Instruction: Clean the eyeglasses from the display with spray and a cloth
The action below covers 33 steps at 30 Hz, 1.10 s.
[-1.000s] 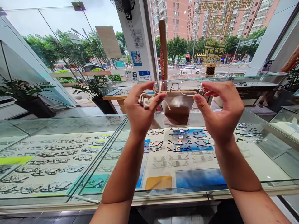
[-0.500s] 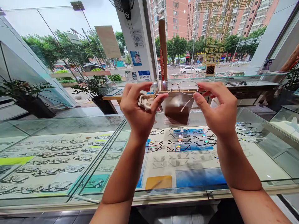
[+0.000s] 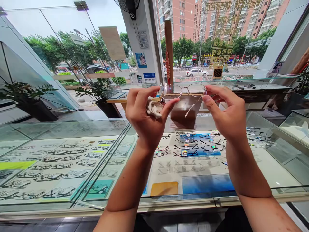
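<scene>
A pair of thin-rimmed eyeglasses (image 3: 184, 87) is held up between both hands above the glass counter. My left hand (image 3: 147, 112) grips the left end of the frame with thumb and index finger. A crumpled pale cloth (image 3: 154, 108) is tucked in that same hand's palm. My right hand (image 3: 225, 111) pinches the opposite end of the frame near the hinge. One temple arm hangs down toward the middle, its pale tip below the lenses; the other is mostly hidden by the left hand.
Beneath my arms, the glass display counter (image 3: 120, 206) holds rows of spectacles (image 3: 185, 146). A yellow-brown pad (image 3: 164, 188) and a blue sheet (image 3: 207, 185) lie at its near side. A brown box-like object (image 3: 182, 119) stands beyond the hands. Potted plants (image 3: 106, 108) are by the window.
My left hand has shifted slightly right, carrying the cloth with it, and the eyeglasses have turned a little. My right hand stays almost where it was.
</scene>
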Available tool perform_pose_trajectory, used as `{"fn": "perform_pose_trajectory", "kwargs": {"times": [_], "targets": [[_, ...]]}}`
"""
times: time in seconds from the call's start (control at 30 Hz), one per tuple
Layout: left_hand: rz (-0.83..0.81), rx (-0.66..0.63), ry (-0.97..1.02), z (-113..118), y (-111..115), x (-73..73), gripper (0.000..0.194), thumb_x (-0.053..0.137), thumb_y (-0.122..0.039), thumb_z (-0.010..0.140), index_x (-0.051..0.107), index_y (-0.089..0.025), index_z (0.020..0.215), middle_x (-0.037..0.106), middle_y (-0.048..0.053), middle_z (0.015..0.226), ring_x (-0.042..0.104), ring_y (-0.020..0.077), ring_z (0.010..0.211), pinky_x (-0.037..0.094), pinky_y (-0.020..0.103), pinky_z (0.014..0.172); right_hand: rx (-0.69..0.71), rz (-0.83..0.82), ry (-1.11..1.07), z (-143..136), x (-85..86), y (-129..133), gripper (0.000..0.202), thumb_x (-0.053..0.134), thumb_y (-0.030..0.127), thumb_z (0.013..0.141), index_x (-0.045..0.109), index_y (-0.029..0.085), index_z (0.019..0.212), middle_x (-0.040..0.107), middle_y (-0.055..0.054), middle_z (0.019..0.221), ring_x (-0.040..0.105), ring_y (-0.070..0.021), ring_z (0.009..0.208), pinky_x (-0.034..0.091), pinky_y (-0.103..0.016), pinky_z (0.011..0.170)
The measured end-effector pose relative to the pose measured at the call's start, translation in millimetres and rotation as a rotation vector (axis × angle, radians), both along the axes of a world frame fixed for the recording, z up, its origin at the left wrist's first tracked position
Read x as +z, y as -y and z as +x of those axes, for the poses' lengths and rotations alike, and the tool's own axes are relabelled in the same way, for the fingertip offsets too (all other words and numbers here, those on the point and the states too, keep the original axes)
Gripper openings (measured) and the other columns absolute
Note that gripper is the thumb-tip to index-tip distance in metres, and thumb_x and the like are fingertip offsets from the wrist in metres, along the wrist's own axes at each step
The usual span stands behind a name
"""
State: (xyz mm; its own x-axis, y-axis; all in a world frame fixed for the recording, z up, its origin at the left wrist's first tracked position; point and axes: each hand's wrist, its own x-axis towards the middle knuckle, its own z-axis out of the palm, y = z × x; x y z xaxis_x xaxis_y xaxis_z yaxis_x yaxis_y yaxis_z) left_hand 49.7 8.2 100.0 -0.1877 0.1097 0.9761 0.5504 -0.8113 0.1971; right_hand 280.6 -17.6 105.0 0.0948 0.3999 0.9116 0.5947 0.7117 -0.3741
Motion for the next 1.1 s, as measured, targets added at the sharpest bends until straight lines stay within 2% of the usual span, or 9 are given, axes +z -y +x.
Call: {"fn": "perform_pose_trajectory", "kwargs": {"times": [0.13, 0.3, 0.5, 0.63, 0.87, 0.97, 1.1], "targets": [[-0.025, -0.039, -0.005, 0.1, 1.4, -2.2, 0.04, 0.094, -0.044, 0.086, 0.076, -0.034, 0.12, 0.068, 0.007, 0.114, 0.066, 0.0302, 0.112, 0.057, 0.046, 0.095, 0.021, -0.022, -0.009, 0.9, -0.3, -1.1, 0.032, 0.074, 0.046, 0.1, 0.082, 0.03, 0.127, 0.085, -0.008, 0.117, 0.078, -0.0259, 0.099, 0.066, -0.048, 0.09], [-0.056, -0.106, -0.017, -2.1, -8.5, -2.9, 0.037, 0.089, -0.043, 0.09, 0.074, -0.032, 0.123, 0.07, 0.007, 0.116, 0.065, 0.0298, 0.118, 0.057, 0.044, 0.094, -0.017, 0.06, -0.019, -2.3, -0.3, 1.6, 0.029, 0.073, 0.042, 0.101, 0.08, 0.031, 0.127, 0.082, -0.008, 0.116, 0.077, -0.0266, 0.104, 0.066, -0.048, 0.091], [-0.088, -0.103, -0.009, -0.7, -17.0, -1.0, 0.039, 0.089, -0.05, 0.089, 0.076, -0.032, 0.122, 0.075, 0.006, 0.112, 0.07, 0.0275, 0.109, 0.058, 0.044, 0.093, -0.07, 0.18, -0.027, -12.5, 0.8, 9.6, 0.026, 0.071, 0.037, 0.103, 0.079, 0.031, 0.127, 0.079, -0.006, 0.117, 0.076, -0.0289, 0.106, 0.065, -0.051, 0.092], [-0.128, -0.166, 0.002, -0.2, -23.2, -2.5, 0.046, 0.09, -0.055, 0.088, 0.076, -0.032, 0.125, 0.077, 0.006, 0.116, 0.073, 0.0266, 0.111, 0.059, 0.043, 0.094, -0.082, 0.258, -0.027, -21.2, -1.9, 17.4, 0.029, 0.072, 0.032, 0.103, 0.077, 0.035, 0.131, 0.077, -0.007, 0.122, 0.072, -0.0329, 0.118, 0.062, -0.057, 0.102], [-0.147, -0.165, -0.014, 3.8, -32.7, -7.5, 0.046, 0.084, -0.057, 0.094, 0.071, -0.035, 0.132, 0.08, 0.008, 0.125, 0.075, 0.0286, 0.118, 0.061, 0.046, 0.094, -0.122, 0.113, 0.007, -22.9, -11.4, 21.3, 0.046, 0.071, 0.038, 0.101, 0.067, 0.042, 0.147, 0.071, -0.01, 0.141, 0.062, -0.0452, 0.137, 0.062, -0.066, 0.107], [-0.097, -0.149, 0.027, 4.4, -33.4, -7.9, 0.048, 0.084, -0.058, 0.093, 0.071, -0.033, 0.131, 0.078, 0.008, 0.128, 0.073, 0.0296, 0.12, 0.06, 0.05, 0.099, -0.122, 0.134, -0.006, -22.3, -9.8, 17.5, 0.041, 0.069, 0.037, 0.104, 0.069, 0.041, 0.144, 0.072, -0.009, 0.139, 0.065, -0.0413, 0.133, 0.063, -0.064, 0.107], [0.069, -0.023, 0.062, 3.9, -26.6, -7.7, 0.048, 0.088, -0.056, 0.09, 0.073, -0.031, 0.128, 0.077, 0.005, 0.124, 0.071, 0.0309, 0.118, 0.056, 0.057, 0.106, -0.039, 0.15, -0.005, -20.1, -6.5, 6.0, 0.036, 0.067, 0.036, 0.106, 0.073, 0.039, 0.141, 0.075, -0.006, 0.137, 0.07, -0.0348, 0.13, 0.064, -0.06, 0.104]]}}
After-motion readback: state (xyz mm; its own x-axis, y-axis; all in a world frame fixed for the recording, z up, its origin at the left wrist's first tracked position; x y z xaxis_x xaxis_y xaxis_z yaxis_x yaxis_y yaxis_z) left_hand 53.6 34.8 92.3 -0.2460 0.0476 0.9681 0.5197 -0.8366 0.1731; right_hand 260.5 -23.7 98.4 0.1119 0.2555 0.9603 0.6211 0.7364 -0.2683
